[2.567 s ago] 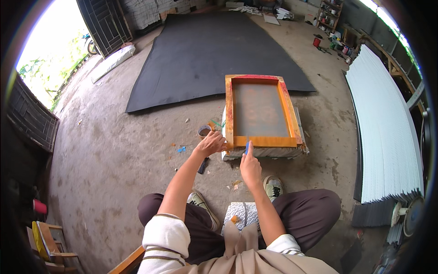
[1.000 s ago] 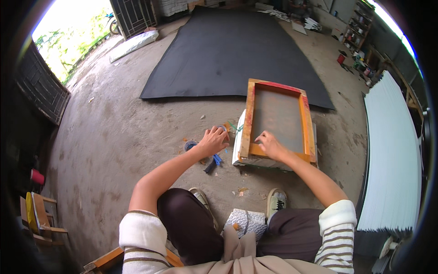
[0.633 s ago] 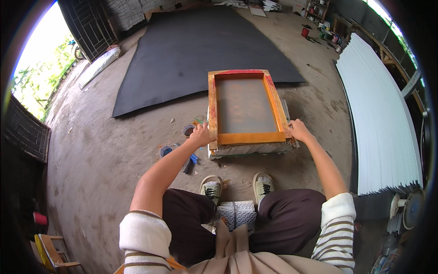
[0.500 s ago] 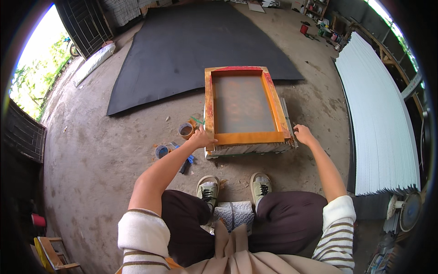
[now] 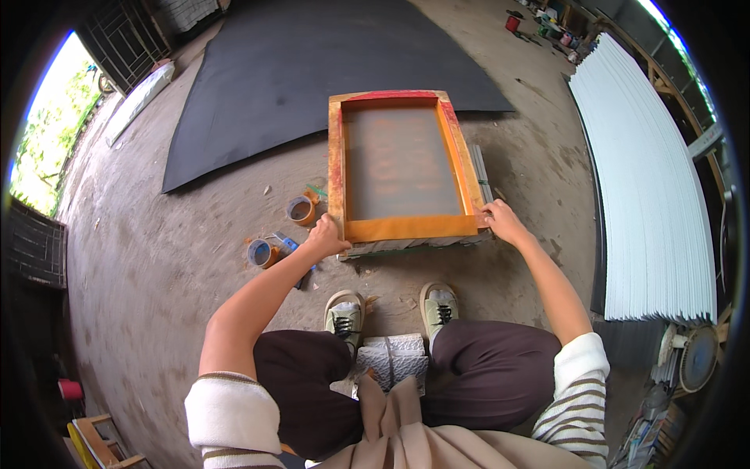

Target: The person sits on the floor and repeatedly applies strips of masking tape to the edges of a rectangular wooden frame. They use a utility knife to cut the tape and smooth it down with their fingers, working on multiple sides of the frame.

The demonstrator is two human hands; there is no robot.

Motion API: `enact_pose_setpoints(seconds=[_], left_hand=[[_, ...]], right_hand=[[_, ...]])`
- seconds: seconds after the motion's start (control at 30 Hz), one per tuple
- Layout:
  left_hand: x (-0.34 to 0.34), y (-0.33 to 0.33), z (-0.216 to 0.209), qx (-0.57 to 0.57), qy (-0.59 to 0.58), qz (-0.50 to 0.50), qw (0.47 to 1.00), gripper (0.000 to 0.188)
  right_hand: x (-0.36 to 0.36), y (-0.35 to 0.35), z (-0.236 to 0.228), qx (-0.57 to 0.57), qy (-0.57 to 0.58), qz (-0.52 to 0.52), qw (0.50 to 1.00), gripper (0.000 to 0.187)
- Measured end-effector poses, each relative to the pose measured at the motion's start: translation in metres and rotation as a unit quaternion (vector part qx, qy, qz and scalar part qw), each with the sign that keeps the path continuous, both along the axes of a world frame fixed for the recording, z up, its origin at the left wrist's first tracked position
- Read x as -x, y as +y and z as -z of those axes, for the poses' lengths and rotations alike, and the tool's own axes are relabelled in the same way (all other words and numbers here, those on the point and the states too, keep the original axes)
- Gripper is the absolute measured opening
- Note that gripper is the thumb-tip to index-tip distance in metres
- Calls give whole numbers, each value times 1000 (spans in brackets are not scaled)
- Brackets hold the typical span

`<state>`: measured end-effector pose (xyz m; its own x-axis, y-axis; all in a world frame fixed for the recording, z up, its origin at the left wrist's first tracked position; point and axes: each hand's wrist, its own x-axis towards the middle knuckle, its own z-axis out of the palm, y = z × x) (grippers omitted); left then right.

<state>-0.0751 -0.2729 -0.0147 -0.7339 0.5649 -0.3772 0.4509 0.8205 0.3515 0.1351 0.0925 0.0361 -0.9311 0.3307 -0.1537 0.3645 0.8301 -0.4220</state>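
In front of me a screen-printing frame [image 5: 410, 227] with an orange-taped near edge and a greyish mesh [image 5: 400, 164] rests on a low stack of flat pieces [image 5: 426, 247]. My left hand [image 5: 325, 237] is closed on the frame's near left corner, fingers partly hidden by the hand itself. At the near right corner, my right hand [image 5: 505, 221] grips the frame with fingertips bent against its edge. Beside my left hand lie two rolls of tape, one brown [image 5: 301, 209] and one bluish inside [image 5: 262, 252]. A blue-handled tool [image 5: 287, 241] sits next to them.
A large black mat [image 5: 305, 62] covers the floor beyond the frame. Tall pale stacked sheets [image 5: 652, 187] stand on the right, with a fan [image 5: 698, 358] nearer me. A silvery wrapped bundle [image 5: 394, 363] lies between my shoes. Cans [image 5: 512, 22] stand far right.
My right hand has moved inward from beside the stack onto the frame's near right corner. My left hand stays at the left corner. The whole view has shifted slightly.
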Motion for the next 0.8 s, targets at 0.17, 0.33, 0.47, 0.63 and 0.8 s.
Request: enact_pose_setpoints(seconds=[0.17,0.33,0.47,0.63,0.8], left_hand=[[-16,4,-18,-26,52,-7,998,109],[13,-8,-29,-140,173,210,952,60],[20,0,-30,-141,138,241,950,31],[24,1,-26,-135,133,239,952,18],[19,12,-35,-110,108,213,965,21]], right_hand=[[2,7,10,23,30,-55,998,19],[21,4,21,38,7,-45,998,11],[23,4,23,45,2,-23,999,12],[21,-3,21,35,20,-3,999,14],[16,-1,23,24,33,-2,999,15]])
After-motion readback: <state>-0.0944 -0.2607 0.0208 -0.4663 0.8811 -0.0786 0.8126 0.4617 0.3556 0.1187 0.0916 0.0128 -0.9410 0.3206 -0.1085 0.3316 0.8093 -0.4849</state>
